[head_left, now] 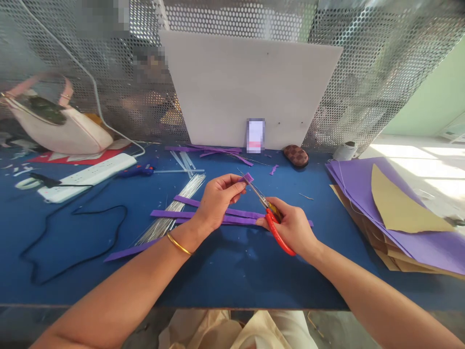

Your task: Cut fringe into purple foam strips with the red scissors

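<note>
Between the thumb and fingers of my left hand point(219, 198) is a small purple strip piece point(248, 178), pinched near its end. My right hand point(293, 228) is closed around red-handled scissors point(275, 230), whose blades point up and left and meet the purple piece. Whether the blades are fully closed on it I cannot make out. Below both hands, long purple strips point(236, 219) lie across the blue table, partly hidden by my left hand and forearm. A bundle of thin silvery wires point(160, 230) lies under the strips to the left.
A glue gun point(140, 170) and white power strip point(87, 178) lie left, with a black cable looping forward. A white board point(250, 87) stands at the back behind a phone point(255, 135) and a checkered case point(296, 156). Purple and brown sheets point(352, 194) are stacked right.
</note>
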Motion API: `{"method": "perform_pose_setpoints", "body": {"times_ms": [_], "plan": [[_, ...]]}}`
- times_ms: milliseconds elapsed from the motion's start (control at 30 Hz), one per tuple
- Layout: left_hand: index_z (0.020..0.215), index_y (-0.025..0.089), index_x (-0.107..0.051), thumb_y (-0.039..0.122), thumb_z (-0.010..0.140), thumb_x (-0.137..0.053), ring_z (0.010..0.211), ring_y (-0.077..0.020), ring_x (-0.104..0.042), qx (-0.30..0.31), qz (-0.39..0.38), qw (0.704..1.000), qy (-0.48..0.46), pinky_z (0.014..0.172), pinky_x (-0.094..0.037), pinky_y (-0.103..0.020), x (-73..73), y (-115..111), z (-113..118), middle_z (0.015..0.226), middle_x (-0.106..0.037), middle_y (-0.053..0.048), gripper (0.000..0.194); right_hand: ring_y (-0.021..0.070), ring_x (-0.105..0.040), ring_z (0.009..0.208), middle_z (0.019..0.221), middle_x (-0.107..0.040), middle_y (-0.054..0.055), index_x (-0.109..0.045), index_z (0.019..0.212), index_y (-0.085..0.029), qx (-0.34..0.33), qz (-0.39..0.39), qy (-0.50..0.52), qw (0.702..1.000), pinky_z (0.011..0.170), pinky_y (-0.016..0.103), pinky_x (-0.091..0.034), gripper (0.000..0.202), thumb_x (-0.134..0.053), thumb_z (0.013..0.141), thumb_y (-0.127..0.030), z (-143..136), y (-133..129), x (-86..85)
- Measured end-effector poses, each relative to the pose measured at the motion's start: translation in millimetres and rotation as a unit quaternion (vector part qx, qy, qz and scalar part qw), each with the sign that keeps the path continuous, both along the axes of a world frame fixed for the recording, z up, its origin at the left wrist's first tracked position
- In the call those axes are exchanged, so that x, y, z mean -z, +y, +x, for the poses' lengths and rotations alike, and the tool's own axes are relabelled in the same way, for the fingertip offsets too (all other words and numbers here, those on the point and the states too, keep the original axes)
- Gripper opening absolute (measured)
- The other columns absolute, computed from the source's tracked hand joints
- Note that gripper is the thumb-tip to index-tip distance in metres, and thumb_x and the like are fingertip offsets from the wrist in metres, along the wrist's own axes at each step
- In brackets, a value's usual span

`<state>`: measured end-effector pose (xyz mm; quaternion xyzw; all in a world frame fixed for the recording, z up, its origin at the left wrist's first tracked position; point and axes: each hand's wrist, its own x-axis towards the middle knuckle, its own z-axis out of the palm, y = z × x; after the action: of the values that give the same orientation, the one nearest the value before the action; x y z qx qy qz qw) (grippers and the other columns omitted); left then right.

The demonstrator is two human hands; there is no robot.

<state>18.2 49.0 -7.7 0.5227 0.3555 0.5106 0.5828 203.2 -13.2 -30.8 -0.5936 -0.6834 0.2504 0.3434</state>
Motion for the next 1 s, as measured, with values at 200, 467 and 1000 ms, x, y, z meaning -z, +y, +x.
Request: {"method": "perform_pose_setpoints", "body": {"times_ms": [200, 467, 1000], "plan": [[0.078, 0.017, -0.070, 0.029, 0.073, -0.072, 0.051, -0.0069, -0.042, -0.002, -0.005, 1.000, 0.000, 0.049, -0.029, -0.023, -1.5, 0.2, 0.4, 0.065, -0.060, 0.001, 0.014, 0.0119, -0.035, 0.053, 0.059, -0.043, -0.005, -0.065, 0.105, -0.021, -0.008, -0.006, 0.020, 1.000, 0.049, 0.023, -0.035, 0.041, -0.069, 0.074, -0.048, 0.6, 1.1, 0.5], [0.077, 0.017, -0.070, 0.033, 0.075, -0.072, 0.056, -0.0088, -0.048, -0.021, -0.003, 0.999, 0.027, 0.054, -0.035, -0.023, 0.8, 1.2, -1.6, 0.066, -0.063, 0.000, 0.016, 0.0116, -0.033, 0.054, 0.059, -0.041, -0.006, -0.064, 0.101, -0.021, -0.011, -0.015, 0.028, 0.999, 0.049, 0.022, -0.034, 0.036, -0.068, 0.075, -0.046, 1.3, 1.7, 1.1], [0.075, 0.016, -0.069, 0.029, 0.076, -0.071, 0.056, -0.0085, -0.046, -0.013, 0.015, 0.999, 0.028, 0.054, -0.035, -0.023, -1.0, 0.1, 0.0, 0.064, -0.061, 0.001, 0.013, 0.0120, -0.037, 0.055, 0.062, -0.043, -0.007, -0.058, 0.110, -0.022, -0.015, 0.010, -0.036, 0.999, 0.052, 0.023, -0.034, 0.041, -0.065, 0.078, -0.045, -0.1, 0.3, -1.0]]}}
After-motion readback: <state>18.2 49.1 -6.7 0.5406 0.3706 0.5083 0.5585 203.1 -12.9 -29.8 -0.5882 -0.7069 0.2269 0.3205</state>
